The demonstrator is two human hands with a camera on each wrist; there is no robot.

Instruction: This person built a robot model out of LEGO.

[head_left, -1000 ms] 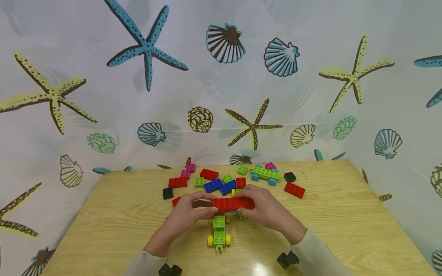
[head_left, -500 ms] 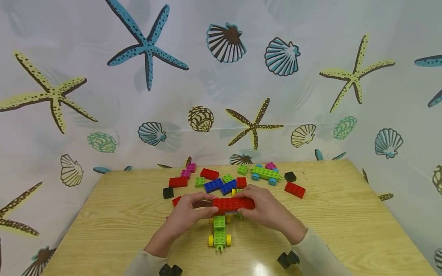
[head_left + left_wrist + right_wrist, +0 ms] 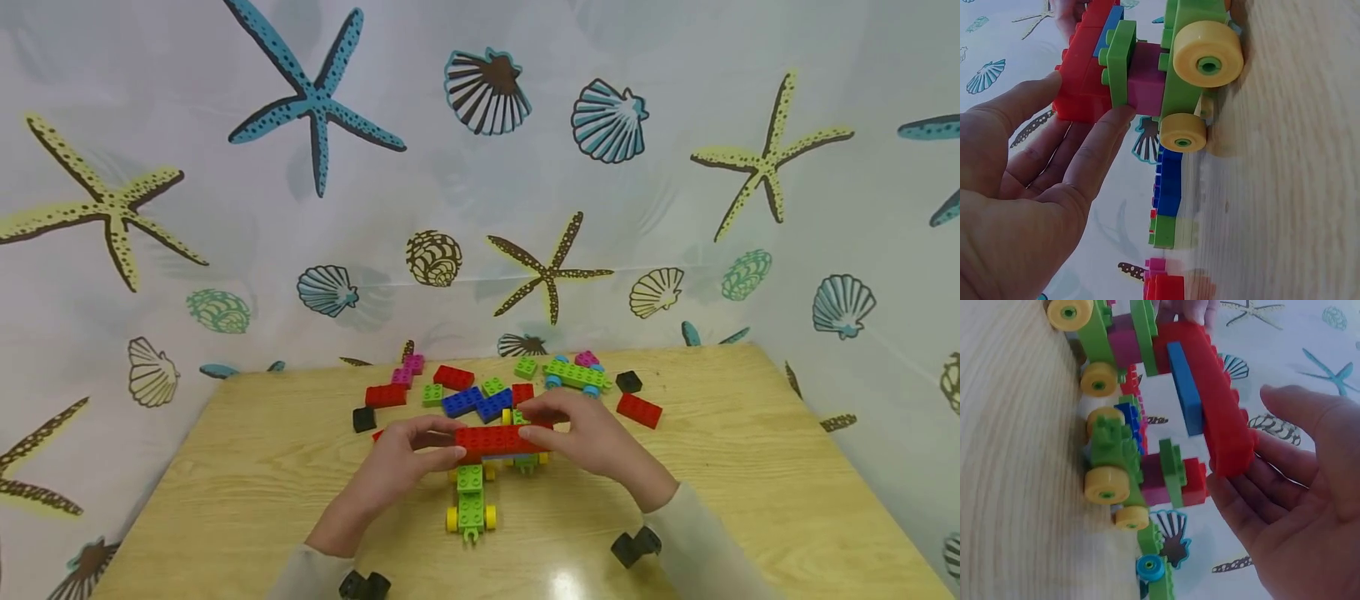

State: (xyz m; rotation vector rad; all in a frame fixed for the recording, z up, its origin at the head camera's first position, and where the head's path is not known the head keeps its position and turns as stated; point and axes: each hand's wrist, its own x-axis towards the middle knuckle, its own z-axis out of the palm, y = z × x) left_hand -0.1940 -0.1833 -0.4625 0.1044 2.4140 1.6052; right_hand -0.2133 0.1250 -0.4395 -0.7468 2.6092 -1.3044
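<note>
The red bar (image 3: 487, 442) spans above the middle of the table (image 3: 675, 517), between the two hands I follow from my remote station. The left hand (image 3: 397, 467) pinches the bar's left end between thumb and fingers. The right hand (image 3: 588, 433) stands loosely spread at the right end, thumb clear, grasping nothing; whether its fingers brush the bar I cannot tell. Done, as I judge: a blue piece (image 3: 1185, 387) is fixed beneath the bar, whose left end sits on the green plate (image 3: 1121, 62) and pink block (image 3: 1147, 81) of the left car (image 3: 470, 508). Remaining, as I judge: the right car (image 3: 1110, 450), slightly farther back and topped by a small red block (image 3: 1194, 482), appears unjoined to the bar. At the far side, the blue-wheeled car (image 3: 576, 375) stands apart and blue bricks (image 3: 462, 402) lie unused.
</note>
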